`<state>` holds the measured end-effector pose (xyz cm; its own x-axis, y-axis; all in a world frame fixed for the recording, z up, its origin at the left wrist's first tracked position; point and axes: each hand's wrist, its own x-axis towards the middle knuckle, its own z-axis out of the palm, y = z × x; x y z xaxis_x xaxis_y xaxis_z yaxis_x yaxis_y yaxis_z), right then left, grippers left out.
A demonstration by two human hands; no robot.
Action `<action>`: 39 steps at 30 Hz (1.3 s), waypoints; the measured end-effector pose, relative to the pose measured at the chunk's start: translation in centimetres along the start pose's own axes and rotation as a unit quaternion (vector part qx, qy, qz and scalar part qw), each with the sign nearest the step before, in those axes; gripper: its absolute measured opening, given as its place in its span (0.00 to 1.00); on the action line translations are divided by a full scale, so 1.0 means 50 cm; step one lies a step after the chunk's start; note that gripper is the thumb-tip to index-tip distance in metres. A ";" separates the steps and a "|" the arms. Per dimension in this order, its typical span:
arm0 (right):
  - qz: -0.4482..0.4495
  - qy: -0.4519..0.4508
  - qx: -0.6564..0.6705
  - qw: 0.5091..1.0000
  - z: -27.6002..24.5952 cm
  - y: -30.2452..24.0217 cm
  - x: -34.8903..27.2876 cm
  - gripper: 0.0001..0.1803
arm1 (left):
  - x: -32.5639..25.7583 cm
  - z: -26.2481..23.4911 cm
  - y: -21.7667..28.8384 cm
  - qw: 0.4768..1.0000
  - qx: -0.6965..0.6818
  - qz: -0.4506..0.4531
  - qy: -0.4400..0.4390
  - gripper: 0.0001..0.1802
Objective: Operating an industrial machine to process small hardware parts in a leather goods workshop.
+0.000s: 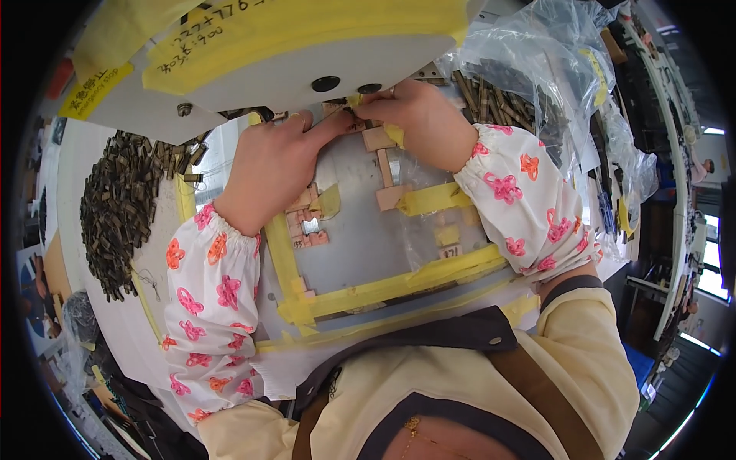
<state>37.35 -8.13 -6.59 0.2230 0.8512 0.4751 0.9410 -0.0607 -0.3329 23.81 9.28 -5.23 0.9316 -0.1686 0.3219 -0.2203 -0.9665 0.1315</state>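
Head view, 2 hands, left hand [268, 165] and right hand [425, 123] grip pinched on 1 small part [351, 113] under machine head [307, 54]

The tips of my fingers [346, 115] go under the white machine head [291, 69], so I cannot see what they pinch there. My left hand [272, 172] covers part of the small tan blocks [307, 226] on the metal plate [360, 238]. My right hand [425, 123] hides the top of the tan strip [383, 165]. The dark little pieces in the clear plastic bag [537, 84] are blurry behind the shiny wrap. The dark heap of small parts [123, 203] on the table [77, 153] is too small to tell apart. The top edge cuts off the machine head.
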 end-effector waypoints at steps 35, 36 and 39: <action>-0.065 -0.022 -0.041 0.997 -0.011 0.001 0.019 0.16 | -0.018 0.009 -0.013 0.986 -0.132 -0.066 0.084 0.19; -0.063 -0.022 -0.035 0.997 -0.010 -0.002 0.019 0.15 | -0.022 0.008 -0.014 0.986 -0.128 -0.067 0.085 0.19; -0.056 -0.011 -0.051 0.997 -0.010 -0.003 0.015 0.11 | -0.021 0.003 -0.017 0.998 -0.020 -0.025 0.060 0.21</action>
<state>37.51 -7.74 -5.79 0.1102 0.8668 0.4863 0.9810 -0.0162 -0.1934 23.09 10.23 -5.83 0.9010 -0.0945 0.4234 -0.1887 -0.9642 0.1865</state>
